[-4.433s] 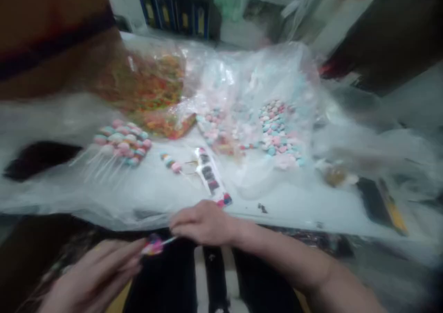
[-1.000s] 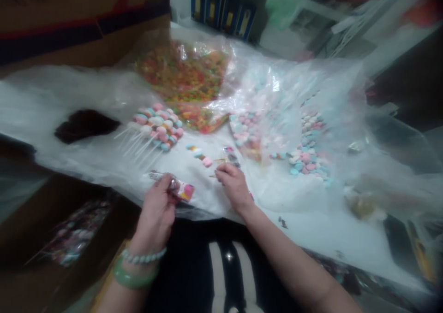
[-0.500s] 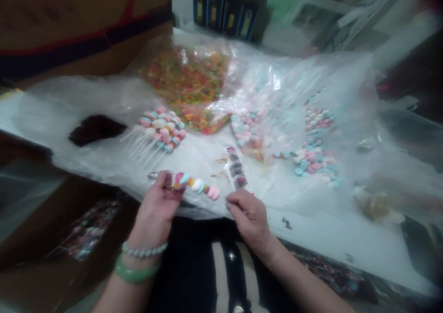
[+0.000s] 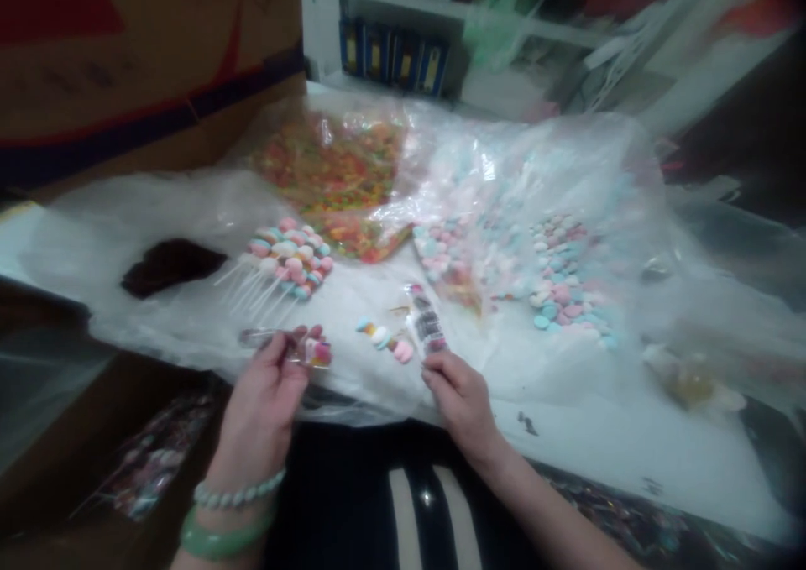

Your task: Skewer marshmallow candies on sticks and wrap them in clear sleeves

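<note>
Over the near side of the white table, the left hand [image 4: 268,385] holds a clear printed wrapper [image 4: 313,352] between thumb and fingers. To its right is the marshmallow skewer [image 4: 385,341], its pink end near the right hand [image 4: 463,398]. Those fingertips are pinched narrow, at the lower end of a flat printed packet [image 4: 426,321]; whether they grip a stick, I cannot tell. Beyond the left hand lies a pile of marshmallow sticks [image 4: 290,259], beside a bag of orange-and-green candy [image 4: 340,167].
</note>
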Demonstrator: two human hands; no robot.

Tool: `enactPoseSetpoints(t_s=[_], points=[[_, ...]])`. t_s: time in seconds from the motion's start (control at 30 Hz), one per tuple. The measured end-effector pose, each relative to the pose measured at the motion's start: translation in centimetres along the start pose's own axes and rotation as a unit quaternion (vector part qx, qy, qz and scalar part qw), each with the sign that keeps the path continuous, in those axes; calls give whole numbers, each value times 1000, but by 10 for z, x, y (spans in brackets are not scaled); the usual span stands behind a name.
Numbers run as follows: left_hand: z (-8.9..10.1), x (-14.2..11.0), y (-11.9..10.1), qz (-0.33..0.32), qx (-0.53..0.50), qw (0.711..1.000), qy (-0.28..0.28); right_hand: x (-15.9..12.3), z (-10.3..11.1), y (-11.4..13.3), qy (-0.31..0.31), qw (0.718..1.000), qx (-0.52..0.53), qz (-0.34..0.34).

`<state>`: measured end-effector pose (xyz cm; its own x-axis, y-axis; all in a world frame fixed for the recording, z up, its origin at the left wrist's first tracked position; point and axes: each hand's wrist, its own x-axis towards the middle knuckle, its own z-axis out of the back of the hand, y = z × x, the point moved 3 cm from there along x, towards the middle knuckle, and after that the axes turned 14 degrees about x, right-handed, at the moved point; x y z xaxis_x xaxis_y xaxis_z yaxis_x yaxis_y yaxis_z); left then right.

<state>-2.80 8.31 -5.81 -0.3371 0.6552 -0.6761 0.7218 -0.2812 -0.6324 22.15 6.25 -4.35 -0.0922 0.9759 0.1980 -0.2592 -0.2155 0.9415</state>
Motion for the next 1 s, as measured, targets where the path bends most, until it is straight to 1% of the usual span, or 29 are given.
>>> enactPoseSetpoints(t_s=[0.1,0.17,0.23,0.3,0.37,0.4,0.43,0.47,0.5,0.53,0.57,0.6,0.63,0.67,0.7,0.73,0.77,0.8,0.87,0.93,1.0], points=[[-3,0,-11,-35,49,998,0,14,-2,-7,-12,998,7,-57],[-6,1,-16,-30,63,998,6,23,-5,-8,-13,996,25,-80],[-10,2,-19,-12,58,998,35,32,-8,-7,-16,993,54,-101],[-14,2,-21,-13,71,995,67,39,-10,-6,-23,990,79,-115],[-15,0,-23,-47,119,989,76,44,-11,-8,-30,988,93,-123],[-15,-1,-24,-75,161,982,69,45,-11,-10,-33,987,97,-125],[-15,-2,-27,-109,219,968,53,47,-12,-13,-34,987,98,-126],[-13,-3,-31,-152,289,945,25,48,-12,-16,-35,988,94,-122],[-12,-3,-37,-203,368,907,-14,48,-12,-19,-35,989,85,-113],[-12,-3,-45,-257,451,853,-59,49,-13,-22,-34,992,71,-98],[-13,-3,-54,-312,528,783,-105,49,-15,-25,-32,995,53,-77],[-15,-3,-65,-361,596,702,-148,49,-17,-27,-28,998,30,-51],[-18,-2,-74,-393,655,619,-184,49,-19,-28,-22,1000,4,-20],[-22,0,-82,-404,706,543,-208,49,-22,-28,-16,999,-27,13],[-25,3,-89,-397,749,482,-223,49,-26,-28,-8,997,-60,45],[-28,6,-93,-378,784,436,-229,48,-30,-28,-3,993,-91,74],[-31,9,-96,-353,811,405,-230,48,-34,-28,0,988,-119,96],[-33,12,-97,-331,830,385,-229,49,-39,-28,2,984,-141,110],[-38,15,-96,-296,853,363,-228,50,-47,-30,8,977,-177,120],[-41,18,-91,-260,868,356,-228,50,-54,-31,25,969,-213,125],[-41,20,-88,-240,870,367,-225,49,-59,-30,47,961,-238,131]])
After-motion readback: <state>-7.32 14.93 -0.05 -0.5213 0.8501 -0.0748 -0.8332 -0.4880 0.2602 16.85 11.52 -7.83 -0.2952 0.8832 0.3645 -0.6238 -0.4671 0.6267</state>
